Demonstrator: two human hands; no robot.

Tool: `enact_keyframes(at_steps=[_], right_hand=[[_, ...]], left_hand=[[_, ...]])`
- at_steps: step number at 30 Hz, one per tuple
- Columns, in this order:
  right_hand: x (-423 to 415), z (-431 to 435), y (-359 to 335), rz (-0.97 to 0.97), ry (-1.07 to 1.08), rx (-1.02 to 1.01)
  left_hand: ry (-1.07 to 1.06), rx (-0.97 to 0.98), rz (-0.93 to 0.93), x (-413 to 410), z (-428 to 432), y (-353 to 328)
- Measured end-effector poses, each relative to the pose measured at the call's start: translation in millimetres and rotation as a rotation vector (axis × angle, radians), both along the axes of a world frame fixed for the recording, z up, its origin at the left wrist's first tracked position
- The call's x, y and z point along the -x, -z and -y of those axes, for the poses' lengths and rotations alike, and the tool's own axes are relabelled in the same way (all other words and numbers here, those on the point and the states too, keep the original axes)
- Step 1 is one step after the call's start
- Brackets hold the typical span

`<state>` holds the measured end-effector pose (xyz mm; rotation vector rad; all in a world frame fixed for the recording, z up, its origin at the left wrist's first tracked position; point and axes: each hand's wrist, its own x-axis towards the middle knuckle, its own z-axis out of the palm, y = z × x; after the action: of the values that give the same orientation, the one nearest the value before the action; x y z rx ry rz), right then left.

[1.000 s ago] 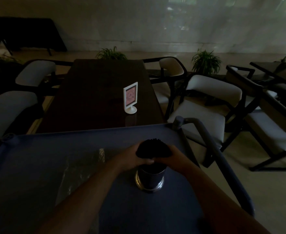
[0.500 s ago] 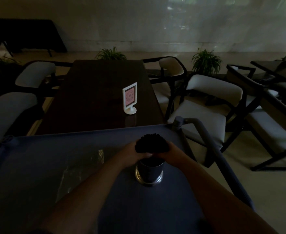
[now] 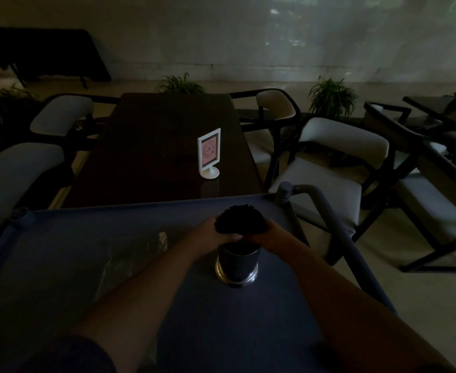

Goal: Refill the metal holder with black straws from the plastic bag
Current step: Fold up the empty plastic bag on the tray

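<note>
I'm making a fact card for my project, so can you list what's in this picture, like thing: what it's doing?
place: dim room with a dark table and chairs
surface: blue cart top
straws: black bundle held upright over the holder
holder: metal cup standing on the cart
left hand: gripping the bundle's left side
right hand: gripping the bundle's right side
bag: clear plastic bag lying flat, left of the holder
sign: white stand upright on the table
straws seated in holder: cannot tell

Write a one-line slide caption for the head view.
Both hands, left hand and right hand, hold a bundle of black straws upright over the metal holder on a blue cart.
</note>
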<state>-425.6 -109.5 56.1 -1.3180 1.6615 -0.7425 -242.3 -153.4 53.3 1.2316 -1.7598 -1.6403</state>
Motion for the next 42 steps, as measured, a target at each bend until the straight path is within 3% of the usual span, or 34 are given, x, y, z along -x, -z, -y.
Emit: enact_keyframes(at_steps=[7,12,20,26,29,37,42], right_hand=[[1,-16,-9,0.174,0.008,0.006],[8,-35,-12,0.220,0.081,0.003],[15,-118,17,0.402,0.364,0.175],[-21,-160,57,0.439,0.390,-0.004],[-53,-167,76,0.421,0.349,-0.103],[-142,-146,101,0.145,0.036,-0.243],[-192,-97,99,0.002,0.092,-0.331]], left_hand=[[-0.089,-0.188,-0.140,-3,-16,3],[-0.101,-0.121,-0.196,-25,-32,-6],[-0.433,-0.157,-0.340,-120,-106,11],[-0.810,-0.274,-0.267,-176,-175,39],[-0.919,-0.251,-0.146,-194,-195,44],[-0.800,-0.036,0.302,-242,-178,50],[-0.695,-0.006,0.450,-272,-131,64]])
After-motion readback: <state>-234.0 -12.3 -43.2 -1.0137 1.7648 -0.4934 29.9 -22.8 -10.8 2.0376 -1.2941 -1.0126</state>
